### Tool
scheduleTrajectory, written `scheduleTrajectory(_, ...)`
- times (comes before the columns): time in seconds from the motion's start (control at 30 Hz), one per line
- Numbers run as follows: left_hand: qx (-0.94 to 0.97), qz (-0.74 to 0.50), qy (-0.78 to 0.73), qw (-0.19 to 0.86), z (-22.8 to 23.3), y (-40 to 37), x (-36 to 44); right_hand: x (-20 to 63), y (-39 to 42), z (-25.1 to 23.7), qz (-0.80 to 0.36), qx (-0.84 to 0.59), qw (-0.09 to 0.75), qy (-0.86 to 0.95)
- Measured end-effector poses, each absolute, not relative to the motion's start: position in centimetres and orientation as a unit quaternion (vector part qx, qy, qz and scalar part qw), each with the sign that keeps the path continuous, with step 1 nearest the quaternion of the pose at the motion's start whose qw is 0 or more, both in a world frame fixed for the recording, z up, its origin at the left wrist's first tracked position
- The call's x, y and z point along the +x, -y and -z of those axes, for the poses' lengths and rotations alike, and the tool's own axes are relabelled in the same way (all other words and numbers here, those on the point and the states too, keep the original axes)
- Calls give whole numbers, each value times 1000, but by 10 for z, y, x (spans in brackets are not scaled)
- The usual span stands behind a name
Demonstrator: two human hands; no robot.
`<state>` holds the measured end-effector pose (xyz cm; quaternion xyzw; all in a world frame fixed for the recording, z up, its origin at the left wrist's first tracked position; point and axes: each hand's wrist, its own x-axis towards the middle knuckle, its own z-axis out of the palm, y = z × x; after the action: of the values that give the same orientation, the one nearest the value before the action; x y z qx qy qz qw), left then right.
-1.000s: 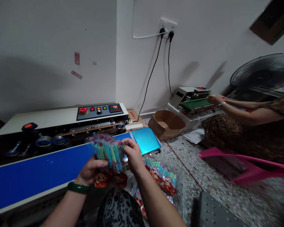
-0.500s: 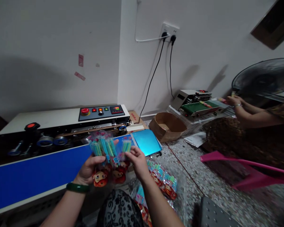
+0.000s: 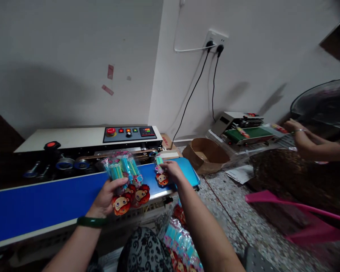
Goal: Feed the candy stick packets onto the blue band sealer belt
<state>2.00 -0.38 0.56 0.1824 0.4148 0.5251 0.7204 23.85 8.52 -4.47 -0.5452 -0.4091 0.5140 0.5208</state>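
My left hand (image 3: 107, 196) grips a fan of clear toy packets (image 3: 126, 177), each with cyan and green sticks on top and a red-haired cartoon face below. It holds them just above the blue conveyor belt (image 3: 45, 204) of the sealing machine (image 3: 82, 145). My right hand (image 3: 172, 170) presses a single packet (image 3: 161, 174) flat onto the belt's right end, close to the sealing rail. A green bangle (image 3: 91, 221) circles my left wrist.
A bag of more packets (image 3: 181, 245) lies by my knees. A cyan tray (image 3: 191, 172) sits past the belt's end, then a brown cardboard box (image 3: 206, 153). Another person's arm (image 3: 311, 145) works at a second sealer with a green belt (image 3: 248, 132). A pink stool (image 3: 286, 211) stands at the right.
My right hand pulled one packet off the fan and carried it right and forward, down onto the belt. The view has swung left. The other person's hand drew back from the green belt.
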Motion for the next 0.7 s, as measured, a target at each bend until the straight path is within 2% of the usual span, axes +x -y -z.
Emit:
scheduleTrajectory(0.17,193,-545,-415,702,-3,0,23,217,-77,26,-496,-554,511,431)
scheduleTrajectory(0.37,222,-550,-391,704,-1,1,27,183,-30,-4,-505,-435,493,559)
scheduleTrajectory(0.6,213,-559,-387,702,-1,2,37,169,-19,8,-389,-477,590,522)
scheduleTrajectory(0.7,205,-560,-395,699,0,3,40,168,-16,11,-344,-508,606,507)
